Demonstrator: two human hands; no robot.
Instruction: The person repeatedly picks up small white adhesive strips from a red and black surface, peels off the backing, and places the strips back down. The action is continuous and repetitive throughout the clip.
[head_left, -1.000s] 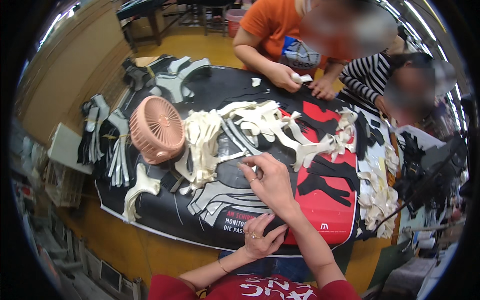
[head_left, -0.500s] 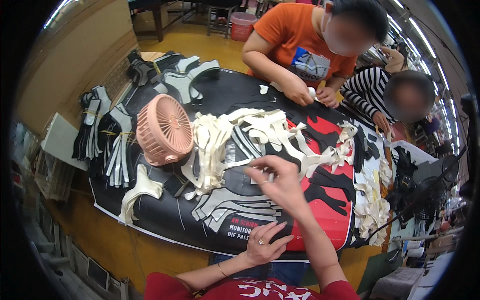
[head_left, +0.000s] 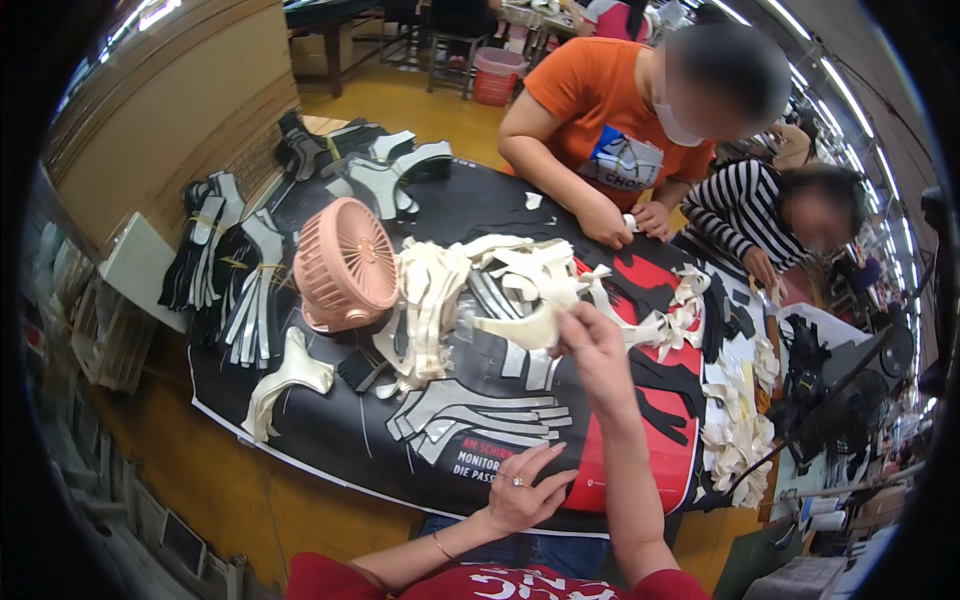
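- Right hand (head_left: 598,358): fingertips clamped on right end of cream cut piece (head_left: 528,328), over middle of black-and-red mat (head_left: 325,435), right of pink fan (head_left: 345,265).
- Left hand (head_left: 524,490): fingers loosely apart, at near mat edge.
- Grey cut pieces (head_left: 465,412) overlap just far-left of it.

Bright tube lights (head_left: 841,97) upper right; fisheye bending, black corners.
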